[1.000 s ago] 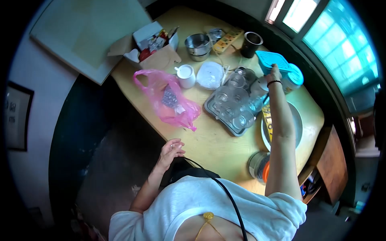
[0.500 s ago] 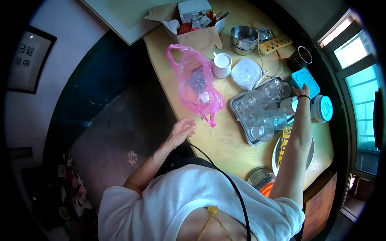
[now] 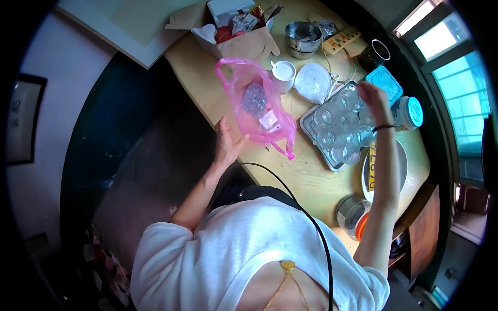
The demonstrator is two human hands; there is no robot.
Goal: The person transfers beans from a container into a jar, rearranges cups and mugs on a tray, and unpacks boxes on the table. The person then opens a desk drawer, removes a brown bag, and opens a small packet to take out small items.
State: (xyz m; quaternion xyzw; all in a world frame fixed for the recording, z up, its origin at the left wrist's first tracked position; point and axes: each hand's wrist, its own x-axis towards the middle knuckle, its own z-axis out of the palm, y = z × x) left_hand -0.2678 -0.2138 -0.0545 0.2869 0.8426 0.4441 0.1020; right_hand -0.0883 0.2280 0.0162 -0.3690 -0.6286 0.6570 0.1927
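My left hand (image 3: 228, 145) is open at the table's left edge, thumb and fingers spread, beside the lower left of a pink plastic bag (image 3: 243, 96). Bubble-wrapped stuff shows through the bag. Over the right side of a grey tray (image 3: 309, 124) with several clear glasses (image 3: 332, 136) is my right hand (image 3: 372, 97), blurred by motion. Its fingers are smeared, so I cannot make out whether they hold anything. Just behind it sits a container with a blue lid (image 3: 385, 83), and a jar with a blue-white lid (image 3: 412, 112) stands to its right.
A lidded white cup (image 3: 284, 76), a plastic-wrapped white item (image 3: 313, 83), metal bowls (image 3: 302, 39) and a power strip (image 3: 342, 40) lie farther back. An open carton (image 3: 246, 46) is at back left. Front right holds a round plate (image 3: 400, 168) and an orange-lidded jar (image 3: 353, 215).
My right hand has drawn back from the blue-lidded container, toward the glasses. My left hand has risen toward the pink bag and its fingers have spread. The camera view has shifted.
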